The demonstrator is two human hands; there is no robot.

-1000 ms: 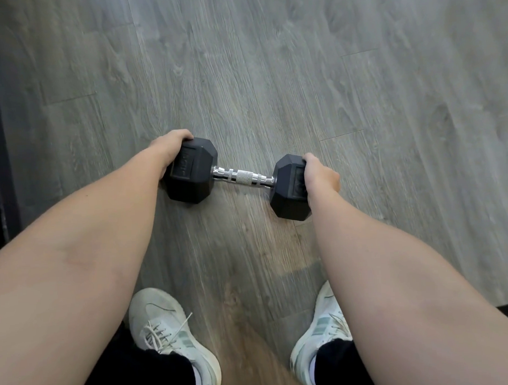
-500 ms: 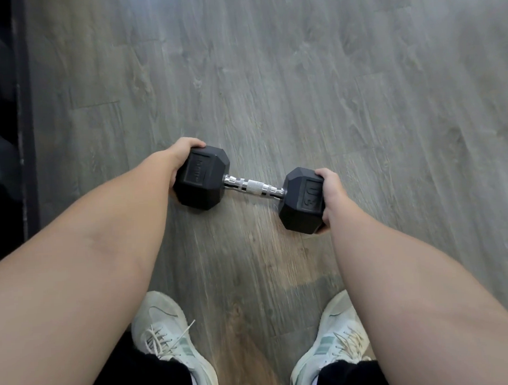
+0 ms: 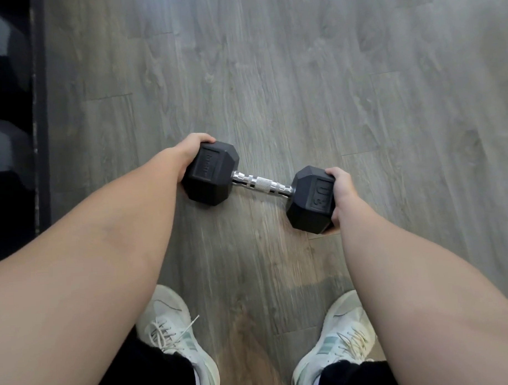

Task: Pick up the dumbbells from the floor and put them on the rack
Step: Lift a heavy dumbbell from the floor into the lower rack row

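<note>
A black hex dumbbell (image 3: 262,185) with a chrome knurled handle hangs level above the grey wood floor, in front of my feet. My left hand (image 3: 191,150) cups the outer face of its left head (image 3: 211,173). My right hand (image 3: 341,192) wraps the outer face of its right head (image 3: 310,200). Both hands hold the weight by its ends; the handle between them is bare. My fingers are mostly hidden behind the heads.
A dark frame or rack edge (image 3: 40,113) runs along the left side, with dim rounded shapes (image 3: 4,86) behind it. My two white sneakers (image 3: 177,333) (image 3: 338,336) stand on the grey plank floor (image 3: 300,75) below the dumbbell.
The dumbbell has come up off the floor with both hands on its ends. The view has shifted so the dark structure on the left shows more.
</note>
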